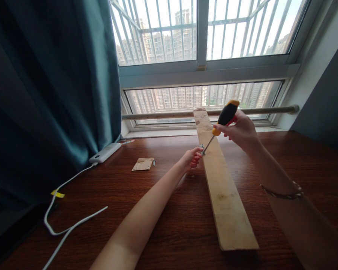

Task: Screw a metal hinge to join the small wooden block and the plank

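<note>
A small silvery metal piece [202,147] sits at the left edge of the long, pale wooden board [224,191] over the red-brown wood-grain tabletop [163,210], pinched by your left hand [192,158], while your right hand [243,129] grips the black-and-yellow screwdriver [227,113], tip beside it.

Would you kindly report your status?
Right hand holding yellow-black screwdriver. Left hand at silvery metal hardware on long pale wooden board. Left fingers near screwdriver tip.

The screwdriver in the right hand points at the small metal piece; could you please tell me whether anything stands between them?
Nothing visible does: from the right hand, the screwdriver slants down to the metal piece at the board's edge. The left hand appears to pinch that piece, clear of the shaft.
</note>
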Demonstrator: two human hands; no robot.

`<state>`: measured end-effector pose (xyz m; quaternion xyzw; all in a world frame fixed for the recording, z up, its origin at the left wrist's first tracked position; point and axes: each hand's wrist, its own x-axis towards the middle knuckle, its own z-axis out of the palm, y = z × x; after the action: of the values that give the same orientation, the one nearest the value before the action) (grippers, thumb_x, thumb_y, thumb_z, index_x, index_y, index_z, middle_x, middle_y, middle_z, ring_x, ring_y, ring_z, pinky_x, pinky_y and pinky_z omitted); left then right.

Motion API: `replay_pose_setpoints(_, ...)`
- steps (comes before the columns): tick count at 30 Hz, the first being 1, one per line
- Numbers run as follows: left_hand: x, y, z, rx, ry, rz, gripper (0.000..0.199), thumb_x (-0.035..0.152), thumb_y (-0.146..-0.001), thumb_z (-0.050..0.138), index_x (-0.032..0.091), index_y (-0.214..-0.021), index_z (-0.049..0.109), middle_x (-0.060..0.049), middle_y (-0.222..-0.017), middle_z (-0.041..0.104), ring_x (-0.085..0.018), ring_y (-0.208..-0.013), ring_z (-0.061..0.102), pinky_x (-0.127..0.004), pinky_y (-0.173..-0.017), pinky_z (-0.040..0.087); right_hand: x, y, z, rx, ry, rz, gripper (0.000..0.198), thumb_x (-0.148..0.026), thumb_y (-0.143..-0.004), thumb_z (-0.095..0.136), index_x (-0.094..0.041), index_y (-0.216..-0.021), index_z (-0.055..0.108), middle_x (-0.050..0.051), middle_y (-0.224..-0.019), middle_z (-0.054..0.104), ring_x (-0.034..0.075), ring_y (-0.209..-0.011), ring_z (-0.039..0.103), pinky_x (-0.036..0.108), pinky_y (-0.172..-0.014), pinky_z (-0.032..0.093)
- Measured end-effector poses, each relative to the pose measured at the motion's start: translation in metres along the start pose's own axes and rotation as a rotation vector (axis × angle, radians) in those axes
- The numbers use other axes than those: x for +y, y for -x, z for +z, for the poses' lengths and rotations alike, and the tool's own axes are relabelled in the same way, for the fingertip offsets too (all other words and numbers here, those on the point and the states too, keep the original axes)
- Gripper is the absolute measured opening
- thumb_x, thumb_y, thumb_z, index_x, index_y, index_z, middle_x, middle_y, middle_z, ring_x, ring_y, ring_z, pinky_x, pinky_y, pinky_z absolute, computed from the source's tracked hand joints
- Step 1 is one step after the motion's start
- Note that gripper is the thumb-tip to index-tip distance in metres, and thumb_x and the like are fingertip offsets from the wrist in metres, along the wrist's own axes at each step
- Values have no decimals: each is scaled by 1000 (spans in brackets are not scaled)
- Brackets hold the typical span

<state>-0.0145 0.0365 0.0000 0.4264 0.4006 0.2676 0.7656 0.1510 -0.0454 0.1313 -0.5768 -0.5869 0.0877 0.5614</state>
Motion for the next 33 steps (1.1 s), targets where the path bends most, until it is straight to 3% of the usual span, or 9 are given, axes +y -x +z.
replay_pose_setpoints(3,-1,-2,-1,-5,-3,0,32,41,-62,64,15,-58,45,9,-45,26,-1,-35,16,-14,-32,9,-5,4,5,29,-6,-51,44,-35,-56,73,-20,-92,54,3,-85,64,14,-56,59,23,-41,44)
replay_pose_setpoints(7,0,-2,-1,-1,-2,-3,33,42,-61,64,15,-59,46,9,-46,27,-1,-35,17,-13,-32,9,-12,7,3,-63,-129,-30,54,-36,-58,71,-23,-105,49,1,-84,64,13,-51,57,24,-40,43)
replay_pose_setpoints(14,2,2,1,-17,-4,3,33,42,-62,64,14,-59,46,9,-46,27,-1,-36,17,-13,-33,9,-2,6,13,34,-60,28,37,-49,-57,71,-18,-74,60,2,-61,59,22,-65,61,29,-49,46)
replay_pose_setpoints(18,2,2,1,-11,-10,-2,33,41,-62,65,14,-59,46,9,-46,26,-1,-36,17,-13,-33,9,-9,6,7,-107,-260,160,37,-43,-54,75,-15,-74,61,2,-61,61,18,-58,61,28,-47,47)
replay_pose_setpoints(22,1,1,0,-31,-5,-3,33,41,-62,65,15,-58,45,9,-46,25,-1,-36,16,-13,-33,9,-20,6,-13,-355,-482,223,41,-26,-46,79,-15,-82,62,6,-79,67,19,-70,64,30,-59,53)
replay_pose_setpoints(24,1,1,0,-18,-7,4,33,42,-62,65,14,-58,46,9,-47,26,-1,-36,17,-13,-33,9,-21,6,-18,-396,-516,239,41,-22,-45,79,-16,-82,62,6,-79,68,20,-71,65,31,-61,54)
replay_pose_setpoints(30,2,4,2,-7,-8,4,33,41,-62,65,14,-59,46,9,-47,26,-1,-36,17,-13,-33,9,-8,3,-5,-137,-229,98,30,-33,-49,78,-16,-65,59,0,-60,61,14,-50,59,23,-40,44)
replay_pose_setpoints(33,2,4,2,-8,-13,6,33,41,-62,64,14,-59,46,9,-47,26,-1,-36,17,-14,-33,9,-7,2,-2,-122,-218,131,33,-35,-50,78,-15,-68,59,1,-58,60,14,-47,57,21,-35,39)
